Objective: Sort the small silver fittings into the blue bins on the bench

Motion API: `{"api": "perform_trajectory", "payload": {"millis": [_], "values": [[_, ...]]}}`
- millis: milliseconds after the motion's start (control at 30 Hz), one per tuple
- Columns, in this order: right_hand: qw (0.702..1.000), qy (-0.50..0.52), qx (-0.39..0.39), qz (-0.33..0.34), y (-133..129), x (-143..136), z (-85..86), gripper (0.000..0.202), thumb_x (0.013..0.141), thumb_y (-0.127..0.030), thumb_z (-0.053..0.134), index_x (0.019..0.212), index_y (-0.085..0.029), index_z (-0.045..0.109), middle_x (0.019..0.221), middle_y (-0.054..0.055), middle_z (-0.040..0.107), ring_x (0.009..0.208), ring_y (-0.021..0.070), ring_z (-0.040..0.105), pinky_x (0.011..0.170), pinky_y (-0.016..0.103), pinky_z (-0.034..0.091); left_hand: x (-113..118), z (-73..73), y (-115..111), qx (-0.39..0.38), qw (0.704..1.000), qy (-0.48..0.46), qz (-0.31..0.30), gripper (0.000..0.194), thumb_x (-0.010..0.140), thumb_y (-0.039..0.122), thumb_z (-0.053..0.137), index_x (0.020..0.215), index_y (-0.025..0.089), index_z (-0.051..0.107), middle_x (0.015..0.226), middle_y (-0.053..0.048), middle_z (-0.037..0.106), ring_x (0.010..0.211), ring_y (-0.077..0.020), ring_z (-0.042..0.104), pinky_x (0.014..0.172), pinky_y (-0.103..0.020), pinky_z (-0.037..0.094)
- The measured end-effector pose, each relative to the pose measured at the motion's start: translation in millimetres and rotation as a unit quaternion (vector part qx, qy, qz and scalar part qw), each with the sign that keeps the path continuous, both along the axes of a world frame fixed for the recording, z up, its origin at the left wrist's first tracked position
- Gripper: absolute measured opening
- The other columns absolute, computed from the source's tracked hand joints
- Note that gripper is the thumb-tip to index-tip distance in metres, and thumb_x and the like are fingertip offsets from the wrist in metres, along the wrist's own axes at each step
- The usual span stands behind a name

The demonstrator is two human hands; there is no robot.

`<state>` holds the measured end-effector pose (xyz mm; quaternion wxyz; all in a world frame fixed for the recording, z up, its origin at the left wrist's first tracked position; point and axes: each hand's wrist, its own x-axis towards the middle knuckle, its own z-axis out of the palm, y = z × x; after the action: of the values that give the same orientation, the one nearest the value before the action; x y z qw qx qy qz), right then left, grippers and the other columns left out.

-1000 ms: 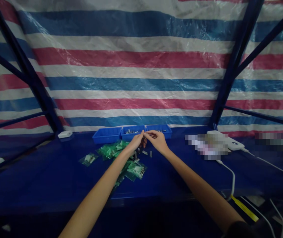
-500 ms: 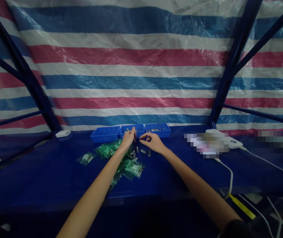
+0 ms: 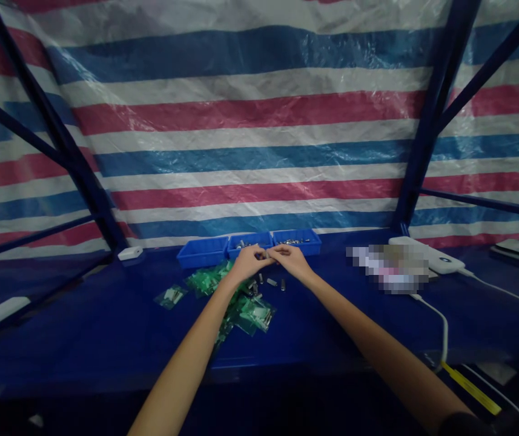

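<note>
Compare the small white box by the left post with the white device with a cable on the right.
Size: the small white box is short and compact; the white device is clearly longer.
Cable: the white device has a white cable at its near end; none shows on the small white box.
Marking: the white device shows a dark oval spot on top; none is visible on the small white box.
Shared: both are white and lie on the blue table.

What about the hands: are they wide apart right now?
No, the left hand and the right hand come together at the fingers, by the near side of the middle blue bin.
</note>
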<state>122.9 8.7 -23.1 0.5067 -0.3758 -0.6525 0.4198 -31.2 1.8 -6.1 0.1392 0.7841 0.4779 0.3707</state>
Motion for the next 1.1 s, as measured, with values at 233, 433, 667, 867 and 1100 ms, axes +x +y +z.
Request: {"api": "perform_trajectory", "payload": {"millis": [233, 433, 667, 867, 1100], "values": [[0.998, 0.031, -0.046, 0.002, 1, -2, 0.7, 0.030, 0.068, -0.041, 0.064, 0.081, -0.014, 0.068, 0.073, 0.004, 0.069, 0.069, 0.0155, 0.062, 0.060, 0.025, 0.048, -2, 4.8, -2, -0.005, 0.999, -0.029, 0.026, 0.028, 0.063, 0.046, 0.067, 0.062, 0.018, 0.069, 0.064, -0.002, 0.061, 0.062, -0.0143, 0.049, 0.061, -0.026, 0.036], [0.998, -0.035, -0.042, -0.012, 3, 3, -2.1, 0.026, 0.073, -0.036, 0.061, 0.086, -0.015, 0.068, 0.075, 0.006, 0.069, 0.062, 0.0147, 0.062, 0.056, 0.025, 0.047, -11, 9.4, -1, -0.052, 0.995, -0.083, 0.021, 0.023, 0.064, 0.042, 0.067, 0.072, 0.020, 0.073, 0.072, -0.004, 0.069, 0.060, -0.0143, 0.053, 0.059, -0.025, 0.039], [0.959, -0.272, 0.053, 0.055, -8, 18, 2.6, 0.029, 0.059, -0.043, 0.072, 0.082, -0.024, 0.071, 0.071, 0.000, 0.070, 0.069, 0.0175, 0.064, 0.061, 0.027, 0.044, -24, 4.2, 6, -0.070, 0.947, -0.276, 0.151, 0.023, 0.063, 0.031, 0.070, 0.078, 0.015, 0.070, 0.066, -0.004, 0.067, 0.050, -0.0118, 0.055, 0.054, -0.024, 0.041], [0.930, -0.347, 0.062, 0.104, -16, 23, 6.8, 0.036, 0.048, -0.045, 0.077, 0.078, -0.026, 0.073, 0.070, -0.001, 0.070, 0.064, 0.0181, 0.064, 0.054, 0.027, 0.041, -21, 5.5, 4, -0.145, 0.882, -0.406, 0.191, 0.031, 0.071, 0.029, 0.065, 0.096, 0.010, 0.066, 0.090, -0.010, 0.068, 0.054, -0.0076, 0.057, 0.051, -0.019, 0.039], [0.904, -0.418, 0.082, 0.032, -18, 21, 7.9, 0.019, 0.064, -0.039, 0.067, 0.076, -0.024, 0.071, 0.071, -0.002, 0.071, 0.069, 0.0146, 0.065, 0.056, 0.023, 0.039, -12, 9.2, 1, -0.167, 0.877, -0.433, 0.129, 0.072, 0.067, 0.033, 0.071, 0.130, 0.015, 0.042, 0.116, -0.016, 0.059, 0.074, -0.0135, 0.063, 0.057, -0.020, 0.043]]}}
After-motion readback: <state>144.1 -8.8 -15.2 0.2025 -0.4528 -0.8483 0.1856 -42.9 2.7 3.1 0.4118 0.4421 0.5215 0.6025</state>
